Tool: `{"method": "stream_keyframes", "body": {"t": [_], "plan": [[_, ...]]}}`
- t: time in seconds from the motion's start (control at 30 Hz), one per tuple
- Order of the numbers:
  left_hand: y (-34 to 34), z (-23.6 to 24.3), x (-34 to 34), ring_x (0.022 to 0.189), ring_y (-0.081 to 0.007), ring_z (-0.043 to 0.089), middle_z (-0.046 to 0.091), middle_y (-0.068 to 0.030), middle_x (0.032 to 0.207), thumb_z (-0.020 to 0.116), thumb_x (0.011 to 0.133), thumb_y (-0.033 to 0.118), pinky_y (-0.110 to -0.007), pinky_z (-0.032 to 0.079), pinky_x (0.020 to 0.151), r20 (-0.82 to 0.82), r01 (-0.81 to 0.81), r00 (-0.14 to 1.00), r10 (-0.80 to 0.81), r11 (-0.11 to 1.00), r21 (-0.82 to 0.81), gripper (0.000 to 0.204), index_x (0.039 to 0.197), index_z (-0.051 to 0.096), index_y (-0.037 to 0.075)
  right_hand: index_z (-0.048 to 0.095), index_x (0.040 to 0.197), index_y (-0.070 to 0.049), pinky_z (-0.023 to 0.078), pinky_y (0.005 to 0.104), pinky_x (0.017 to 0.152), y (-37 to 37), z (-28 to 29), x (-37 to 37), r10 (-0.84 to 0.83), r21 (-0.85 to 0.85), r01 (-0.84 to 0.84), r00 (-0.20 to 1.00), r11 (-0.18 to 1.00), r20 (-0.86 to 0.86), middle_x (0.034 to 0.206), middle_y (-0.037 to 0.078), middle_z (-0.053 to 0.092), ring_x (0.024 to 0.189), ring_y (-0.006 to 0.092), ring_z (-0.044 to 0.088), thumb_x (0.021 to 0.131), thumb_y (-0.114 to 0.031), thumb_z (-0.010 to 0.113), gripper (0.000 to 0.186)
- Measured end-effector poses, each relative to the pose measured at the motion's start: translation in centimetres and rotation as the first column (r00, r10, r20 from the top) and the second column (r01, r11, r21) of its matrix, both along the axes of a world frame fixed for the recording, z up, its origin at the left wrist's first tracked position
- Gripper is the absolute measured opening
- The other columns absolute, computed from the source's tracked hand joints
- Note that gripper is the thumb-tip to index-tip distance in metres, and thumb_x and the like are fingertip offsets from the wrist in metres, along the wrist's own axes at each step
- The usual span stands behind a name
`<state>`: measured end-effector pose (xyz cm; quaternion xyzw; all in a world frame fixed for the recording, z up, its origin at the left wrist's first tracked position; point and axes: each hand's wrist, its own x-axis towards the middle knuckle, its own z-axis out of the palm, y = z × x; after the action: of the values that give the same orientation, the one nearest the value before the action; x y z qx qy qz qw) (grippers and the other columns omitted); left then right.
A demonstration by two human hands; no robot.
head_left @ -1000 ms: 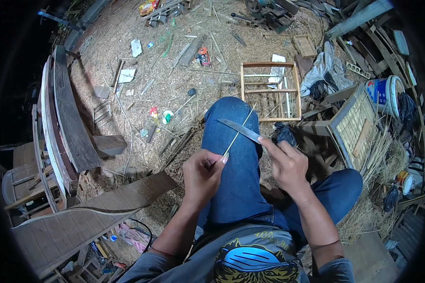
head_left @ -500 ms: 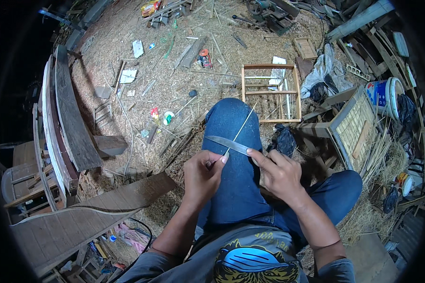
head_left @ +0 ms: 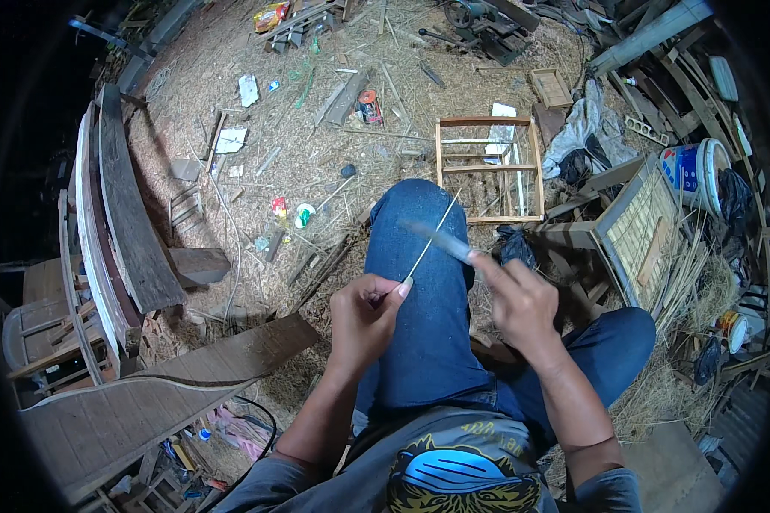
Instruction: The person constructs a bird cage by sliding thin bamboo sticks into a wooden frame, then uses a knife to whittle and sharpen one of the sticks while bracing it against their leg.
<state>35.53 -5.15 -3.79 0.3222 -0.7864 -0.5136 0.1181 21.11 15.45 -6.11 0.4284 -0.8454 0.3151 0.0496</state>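
Observation:
My left hand (head_left: 364, 316) pinches the lower end of a thin, pale strip (head_left: 432, 237), which slants up to the right across my raised jeans-clad knee (head_left: 415, 342). In my right hand (head_left: 522, 308) is a knife, its motion-blurred blade (head_left: 452, 245) lying over or just above the middle of the strip, index finger along the blade's near end. Its handle is hidden in my fingers. My other bent leg (head_left: 612, 355) lies to the right.
Wood shavings and scraps cover the ground (head_left: 316, 145). A wooden frame (head_left: 488, 219) lies beyond my knee. Curved boards (head_left: 133, 222) stand left, a long plank (head_left: 162, 402) lower left. A panel (head_left: 637, 239), plastic bucket (head_left: 684, 171) and bundled strips (head_left: 684, 282) are at right; a metal machine (head_left: 488, 26) stands at back.
Half a second ago the knife and right hand were lower and further left; they have moved back up and right, near where they were one second ago. My left hand barely moved.

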Motion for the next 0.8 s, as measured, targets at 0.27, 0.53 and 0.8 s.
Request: {"method": "stream_keyframes", "body": {"t": [0.27, 0.53, 0.8], "plan": [[-0.1, 0.6, -0.2, 0.071, -0.0044, 0.056, 0.069, 0.0011, 0.077, 0.082, 0.099, 0.012, -0.024, 0.044, 0.063, 0.041, -0.014, 0.999, 0.013, 0.999, 0.034, 0.017, 0.091, 0.079, -0.003, 0.08, 0.13, -0.024, 0.046, 0.0392, 0.048, -0.4, 0.7, 0.0, -0.012, -0.01, 0.012, 1.0, 1.0, -0.003, 0.07, 0.004, 0.05, 0.055, 0.0224, 0.057, 0.086, -0.003, 0.075, 0.049], [0.0, 0.8, -0.3, 0.069, -0.0057, 0.059, 0.07, -0.0026, 0.072, 0.081, 0.1, 0.015, -0.027, 0.049, 0.063, 0.072, 0.012, 0.997, -0.004, 0.994, -0.111, 0.02, 0.093, 0.079, -0.003, 0.082, 0.128, -0.025, 0.047, 0.0395, 0.05, -0.9, 1.0, 1.1, 0.057, -0.003, -0.057, 0.998, 0.998, 0.028, 0.071, 0.004, 0.053, 0.056, 0.0228, 0.059, 0.087, -0.007, 0.075, 0.045], [0.0, 0.5, -0.3, 0.067, -0.0047, 0.057, 0.07, -0.002, 0.071, 0.081, 0.099, 0.014, -0.027, 0.047, 0.061, 0.062, 0.011, 0.998, -0.005, 0.995, -0.098, 0.018, 0.092, 0.079, -0.003, 0.079, 0.132, -0.03, 0.055, 0.0383, 0.053, -0.7, 0.3, 1.6, 0.134, 0.018, -0.133, 0.989, 0.991, -0.063, 0.075, 0.003, 0.055, 0.061, 0.0233, 0.065, 0.08, -0.007, 0.076, 0.057]]}}
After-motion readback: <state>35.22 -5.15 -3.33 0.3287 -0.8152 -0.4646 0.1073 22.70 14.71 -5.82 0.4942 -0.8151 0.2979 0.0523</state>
